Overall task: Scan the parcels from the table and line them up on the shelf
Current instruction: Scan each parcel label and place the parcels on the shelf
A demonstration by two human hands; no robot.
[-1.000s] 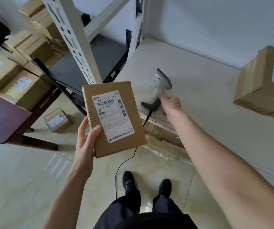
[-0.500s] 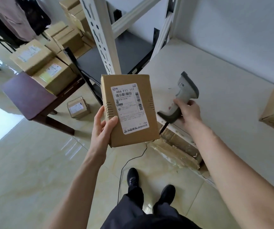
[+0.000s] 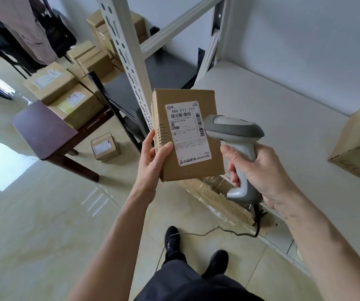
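Over the floor by the white shelf [image 3: 283,131], my left hand [image 3: 153,164] pinches the labelled brown cardboard parcel [image 3: 187,135] by one edge; right hand [image 3: 261,170] wraps the grey handheld scanner [image 3: 233,129]. Scanner nose crowds the label, likely misread; one-edge grip could let the box slip

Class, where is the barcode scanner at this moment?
In the head view, right of centre: the right hand grips the barcode scanner, its head at the label of the parcel held by the left hand.

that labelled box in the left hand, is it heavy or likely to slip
Probably light: the left hand holds the labelled cardboard parcel up alone, by one edge. It looks stiff, with flat faces and only slightly crumpled corners. The plain cardboard should grip well; the smooth shipping label may be slicker.
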